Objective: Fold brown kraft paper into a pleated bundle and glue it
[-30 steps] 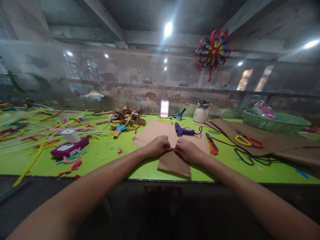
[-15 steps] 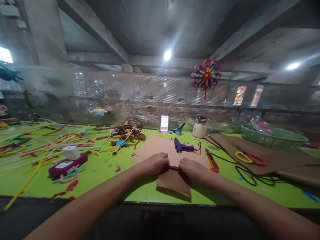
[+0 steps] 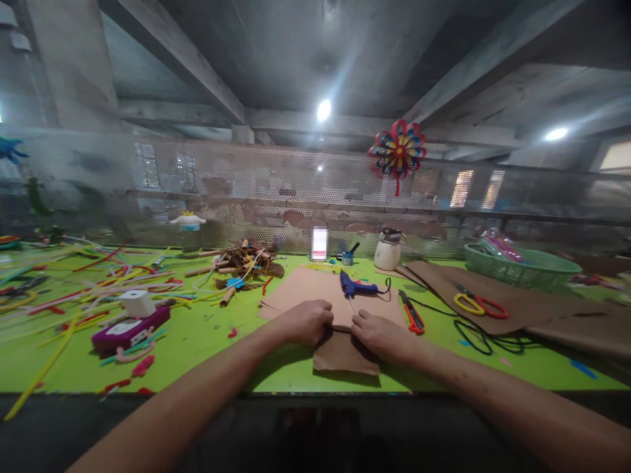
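A piece of brown kraft paper (image 3: pixel 345 355) hangs toward me between my hands, its far edge rolled or folded under my fingers. My left hand (image 3: pixel 308 322) is closed on the left end of that edge, fingertips pinched together. At the right end, my right hand (image 3: pixel 379 334) pinches the same edge with curled fingers. Beneath and beyond lie larger brown sheets (image 3: pixel 290 289) stacked flat. On them rests a blue hot glue gun (image 3: pixel 357 285), its nozzle pointing at my right hand. An orange utility knife (image 3: pixel 411 312) lies just right of the sheets.
Scissors (image 3: pixel 480 303) lie on brown paper (image 3: pixel 438 279) at right, near a black cord and a green basket (image 3: pixel 522 263). A white jug (image 3: pixel 388 249) stands behind. Leftward are a purple power strip (image 3: pixel 131 328), a pile of paper rolls (image 3: pixel 246 259) and scattered pipe cleaners (image 3: pixel 73 302).
The view has shifted slightly, so things on the table appear farther left. Both hands keep their pinch on the kraft paper, whose near flap now sits a little higher and straighter.
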Demonstrator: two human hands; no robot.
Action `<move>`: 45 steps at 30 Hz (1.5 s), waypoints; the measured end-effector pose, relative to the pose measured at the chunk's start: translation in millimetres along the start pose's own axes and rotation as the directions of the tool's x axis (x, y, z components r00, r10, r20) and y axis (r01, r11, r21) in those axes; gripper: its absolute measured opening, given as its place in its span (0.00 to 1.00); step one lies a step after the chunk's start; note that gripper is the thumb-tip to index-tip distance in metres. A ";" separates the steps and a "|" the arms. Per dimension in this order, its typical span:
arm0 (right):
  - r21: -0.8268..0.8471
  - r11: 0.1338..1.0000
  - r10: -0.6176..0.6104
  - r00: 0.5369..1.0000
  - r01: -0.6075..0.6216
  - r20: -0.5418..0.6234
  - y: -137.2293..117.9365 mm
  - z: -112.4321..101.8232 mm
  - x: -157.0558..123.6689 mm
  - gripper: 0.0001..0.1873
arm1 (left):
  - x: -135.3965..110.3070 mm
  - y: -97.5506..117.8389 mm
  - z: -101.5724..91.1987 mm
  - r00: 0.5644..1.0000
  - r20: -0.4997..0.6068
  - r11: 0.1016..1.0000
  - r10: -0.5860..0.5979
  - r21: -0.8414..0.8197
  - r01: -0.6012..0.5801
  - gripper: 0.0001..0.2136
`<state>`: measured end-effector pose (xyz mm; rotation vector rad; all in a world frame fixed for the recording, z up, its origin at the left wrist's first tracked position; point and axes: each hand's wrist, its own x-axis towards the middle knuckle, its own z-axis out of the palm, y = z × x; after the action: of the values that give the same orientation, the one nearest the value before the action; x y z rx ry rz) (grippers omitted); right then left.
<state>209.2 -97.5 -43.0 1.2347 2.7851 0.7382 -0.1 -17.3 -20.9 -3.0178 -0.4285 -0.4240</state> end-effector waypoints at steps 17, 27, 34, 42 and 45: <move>0.068 0.987 0.156 0.946 -0.142 -0.284 -3.8 2.9 36.5 0.12 | -3.7 -31.8 -13.6 0.905 0.227 0.710 -0.359 -0.564 0.423 0.24; 0.738 0.658 0.490 0.830 -0.150 -0.268 6.4 1.6 22.5 0.12 | 1.1 -24.1 -6.6 0.945 0.143 0.813 -0.294 -0.483 0.326 0.16; 0.989 0.079 0.485 0.871 -0.124 0.071 2.4 6.9 24.7 0.16 | 3.8 -12.9 -6.5 0.965 0.026 0.860 -0.261 -0.447 0.244 0.15; 0.964 -0.262 0.531 0.828 -0.043 0.181 -2.7 -0.7 25.0 0.13 | -0.3 -2.6 -12.1 0.964 -0.010 0.909 -0.267 -0.336 0.248 0.14; 0.976 -0.206 0.542 0.822 -0.068 0.172 -3.7 1.3 23.4 0.13 | -2.5 -0.1 -15.0 0.963 0.012 0.916 -0.270 -0.304 0.261 0.13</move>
<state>190.8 -82.7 -41.4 2.0401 2.9434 -2.1272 -6.3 -19.4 -7.2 -3.2500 -0.8522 -0.6032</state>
